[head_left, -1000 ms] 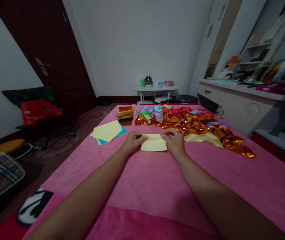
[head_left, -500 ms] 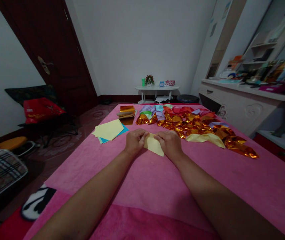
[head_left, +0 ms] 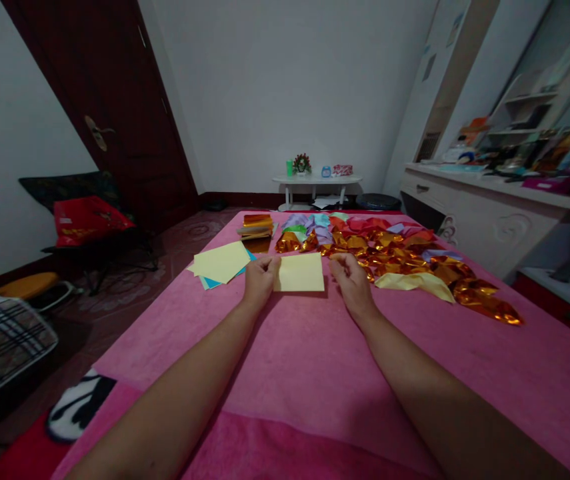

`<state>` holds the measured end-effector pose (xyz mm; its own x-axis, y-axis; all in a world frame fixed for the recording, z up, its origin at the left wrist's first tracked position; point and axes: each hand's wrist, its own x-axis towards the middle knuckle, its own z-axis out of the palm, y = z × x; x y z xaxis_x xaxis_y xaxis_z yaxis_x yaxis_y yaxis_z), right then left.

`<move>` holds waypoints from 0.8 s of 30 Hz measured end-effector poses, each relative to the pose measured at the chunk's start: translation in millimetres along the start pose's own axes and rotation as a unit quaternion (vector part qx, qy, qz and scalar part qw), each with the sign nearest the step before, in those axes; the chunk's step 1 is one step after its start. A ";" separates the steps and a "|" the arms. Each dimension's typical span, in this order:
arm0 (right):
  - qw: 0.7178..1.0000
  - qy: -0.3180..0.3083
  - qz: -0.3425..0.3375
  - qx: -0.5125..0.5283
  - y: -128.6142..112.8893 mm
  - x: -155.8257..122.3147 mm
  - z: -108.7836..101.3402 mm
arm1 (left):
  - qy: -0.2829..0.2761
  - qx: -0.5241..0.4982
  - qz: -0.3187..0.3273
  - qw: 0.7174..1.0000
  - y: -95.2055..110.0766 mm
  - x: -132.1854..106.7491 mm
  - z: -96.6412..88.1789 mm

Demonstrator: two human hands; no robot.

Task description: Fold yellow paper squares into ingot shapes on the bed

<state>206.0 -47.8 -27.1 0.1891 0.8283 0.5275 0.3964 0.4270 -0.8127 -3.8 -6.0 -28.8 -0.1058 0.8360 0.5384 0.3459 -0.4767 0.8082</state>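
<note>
A pale yellow sheet of paper [head_left: 299, 273] lies in front of me, and it looks folded into a rectangle. My left hand [head_left: 259, 277] pinches its left edge between thumb and fingers. Just off the paper's right edge is my right hand [head_left: 352, 280], its fingers loosely bent and apart with nothing visible in them. To the left are loose yellow sheets [head_left: 222, 261] fanned over a blue sheet [head_left: 211, 283]. A crumpled yellow paper piece [head_left: 417, 283] rests to the right of my right hand.
Shiny orange-gold foil pieces [head_left: 389, 250] and coloured folded papers [head_left: 317, 230] spread along the far right of the pink-covered surface [head_left: 285, 360]. A stack of gold sheets [head_left: 256, 227] stands far left. Beyond are a white table [head_left: 317, 180] and a dresser [head_left: 489, 207].
The yellow paper has turned from slanted to squarely facing me, with more of it showing. My right hand has come off it to the right; my left hand still holds it.
</note>
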 end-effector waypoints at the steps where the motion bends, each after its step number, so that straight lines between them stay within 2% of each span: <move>1: 0.999 -0.010 0.001 0.033 -1.8 -0.6 2.7 | -0.018 -0.002 0.002 1.000 1.8 -2.3 3.7; 4: 0.998 -0.019 0.013 0.057 -3.9 -2.4 7.3 | -0.058 0.008 0.014 0.998 7.1 -8.0 11.5; 8: 0.999 -0.010 0.017 0.043 -4.4 -4.3 6.9 | -0.072 0.051 0.042 0.995 18.3 -10.0 9.7; 10: 0.999 -0.008 0.010 0.036 -6.8 -5.8 7.9 | -0.079 0.116 0.101 0.985 27.9 -9.9 7.7; 12: 0.999 -0.020 -0.001 0.027 -10.8 -8.2 10.7 | -0.101 0.229 0.210 0.945 38.0 -10.2 8.6; 14: 0.999 -0.042 -0.015 0.024 -15.5 -11.1 14.3 | -0.116 0.325 0.309 0.886 45.5 -10.8 12.4; 16: 0.997 -0.061 -0.023 0.033 -19.4 -13.7 17.5 | -0.113 0.371 0.359 0.849 48.2 -11.0 17.2; 18: 0.996 -0.073 -0.019 0.047 -21.6 -15.3 19.2 | -0.099 0.391 0.379 0.833 46.3 -10.0 19.8; 21: 0.995 -0.078 -0.006 0.055 -20.0 -14.3 17.6 | -0.086 0.387 0.385 0.834 37.6 -5.2 13.9; 23: 0.996 -0.065 0.002 0.062 -15.2 -11.0 12.4 | -0.080 0.368 0.358 0.854 29.3 0.5 2.9; 24: 0.996 -0.051 0.007 0.067 -11.9 -8.6 8.6 | -0.072 0.351 0.326 0.875 24.5 3.9 -4.0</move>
<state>192.0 -57.0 -24.1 0.0983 0.8642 0.4934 0.2692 0.4542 -0.8492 0.5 -15.5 -5.9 0.4285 0.4994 0.7530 0.7817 -0.6229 -0.0317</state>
